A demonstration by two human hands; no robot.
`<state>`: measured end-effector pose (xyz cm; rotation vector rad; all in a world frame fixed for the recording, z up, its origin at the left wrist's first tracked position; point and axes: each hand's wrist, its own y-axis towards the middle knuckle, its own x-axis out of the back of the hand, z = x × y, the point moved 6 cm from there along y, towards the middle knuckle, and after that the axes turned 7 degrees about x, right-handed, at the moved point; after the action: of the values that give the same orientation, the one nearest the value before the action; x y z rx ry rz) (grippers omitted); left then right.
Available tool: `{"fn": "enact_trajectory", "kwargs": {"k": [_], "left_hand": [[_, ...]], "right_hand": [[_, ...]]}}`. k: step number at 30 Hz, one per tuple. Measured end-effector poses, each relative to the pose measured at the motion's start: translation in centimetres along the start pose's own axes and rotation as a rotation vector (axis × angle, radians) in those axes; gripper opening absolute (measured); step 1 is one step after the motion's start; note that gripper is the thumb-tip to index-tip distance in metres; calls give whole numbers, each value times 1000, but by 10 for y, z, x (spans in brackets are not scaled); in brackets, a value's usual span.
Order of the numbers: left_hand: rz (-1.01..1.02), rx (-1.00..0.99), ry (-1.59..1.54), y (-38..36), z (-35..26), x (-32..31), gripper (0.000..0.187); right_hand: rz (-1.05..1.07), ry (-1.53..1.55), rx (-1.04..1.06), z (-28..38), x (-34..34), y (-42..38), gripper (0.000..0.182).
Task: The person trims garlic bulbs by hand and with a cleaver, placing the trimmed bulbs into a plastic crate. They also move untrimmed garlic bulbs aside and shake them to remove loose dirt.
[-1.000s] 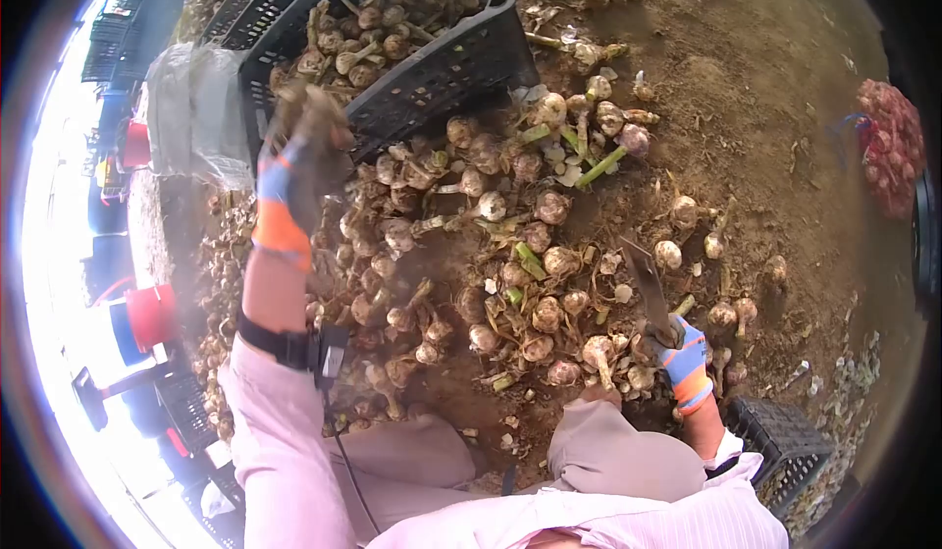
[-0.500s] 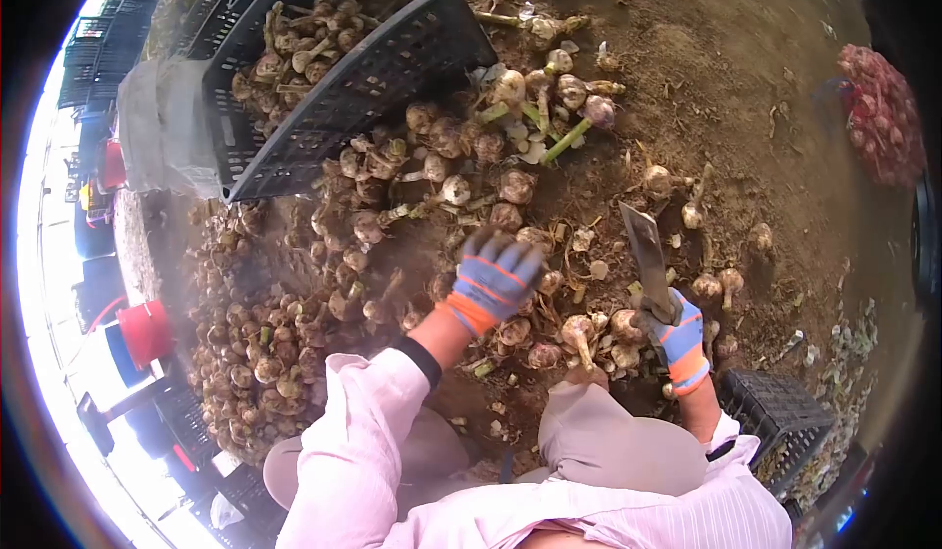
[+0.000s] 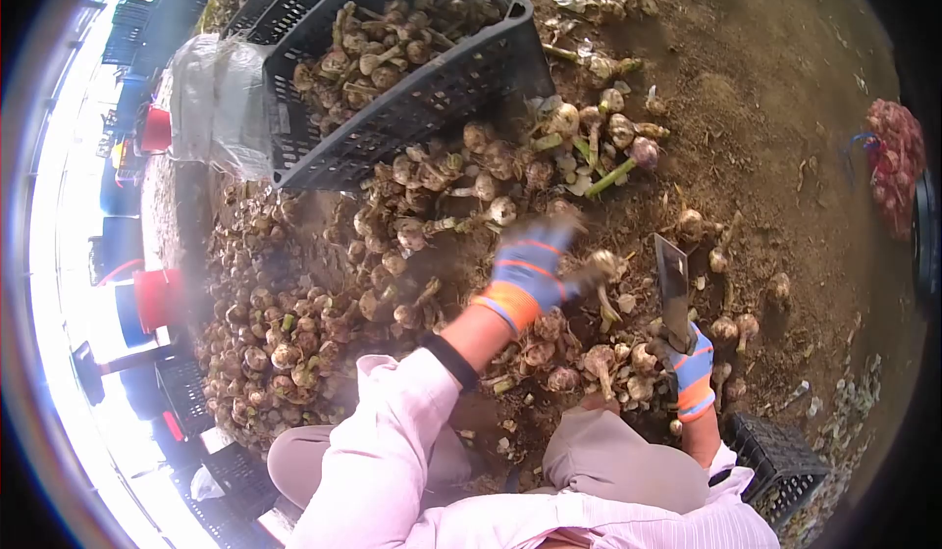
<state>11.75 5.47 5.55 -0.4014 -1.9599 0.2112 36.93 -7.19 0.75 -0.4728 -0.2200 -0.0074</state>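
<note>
My left hand point(image 3: 533, 272), in a blue and orange glove, is over the garlic in the middle. Its fingers are smeared by motion, and a blurred garlic bulb point(image 3: 601, 264) is beside its thumb; whether they touch is unclear. On the right, my gloved right hand point(image 3: 690, 363) is closed around the handle of a broad knife point(image 3: 673, 284), whose blade points up and away from me. Loose garlic bulbs point(image 3: 564, 379) with stems lie on the soil below and between both hands.
A black crate point(image 3: 412, 98) of garlic stands at the upper left, with a big garlic pile point(image 3: 285, 343) below it. A red net bag point(image 3: 894, 161) lies far right, a small black crate point(image 3: 778, 461) lower right. Red buckets point(image 3: 157, 299) are at the left.
My left hand has moved, and its fingers now blur beside a garlic bulb. My right hand still holds the knife. The whole view has shifted, with the crate and garlic now farther right.
</note>
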Motion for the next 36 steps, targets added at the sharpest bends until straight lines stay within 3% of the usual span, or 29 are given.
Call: {"fn": "enact_trajectory", "kwargs": {"k": [2,3,5,7,9,10,12,14,15,16,17,18,21,23,25,27,29,30,33,35,36], "left_hand": [[-298,370,377,21,70,10,86],[-173,643,301,24,95,22,93],[53,798,149,33,147,-23,101],[50,605,-219,11,107,-61,102],[264,378,-225,-15,48,-44,92],[263,372,-229,-11,40,-35,92],[-87,206,164,11,28,1,79],[-411,222,115,56,55,22,74],[-200,350,136,79,72,23,81],[10,447,-36,96,88,19,89],[-191,222,130,112,105,4,94],[-56,255,292,113,99,7,91],[38,310,251,109,112,-8,83],[14,306,312,91,108,-7,90],[83,319,120,50,69,26,83],[304,468,-98,14,54,30,77],[702,402,-1417,-22,41,-16,59],[603,358,-1538,-33,27,-14,52],[609,292,-1651,-55,-12,-11,51],[621,354,-1799,-65,-28,-11,57],[616,391,-1893,-70,-35,-11,64]], "right_hand": [[-44,19,-27,-7,5,0,23],[-47,18,-16,-1,4,1,23],[-47,44,-12,15,1,-3,22],[-40,41,-12,5,0,0,22],[-45,99,11,20,-6,-1,23],[-51,35,35,24,-5,-1,23],[-55,1,-9,15,-2,1,23],[-63,-32,-51,11,0,-1,23],[-50,-33,-5,17,-2,-2,23],[-38,-35,44,24,-4,-2,22],[-37,-58,75,33,-6,-3,22],[-29,-46,67,32,-7,-2,22],[-13,96,-2,31,-15,1,24],[1,218,-58,33,-20,6,25],[27,249,103,55,-20,15,27],[49,364,94,93,-26,16,28],[211,469,207,111,-35,16,31],[384,732,94,108,-45,17,32],[537,735,115,111,-68,23,30],[439,708,-118,128,-83,14,41],[491,472,38,113,-80,21,47]]}}
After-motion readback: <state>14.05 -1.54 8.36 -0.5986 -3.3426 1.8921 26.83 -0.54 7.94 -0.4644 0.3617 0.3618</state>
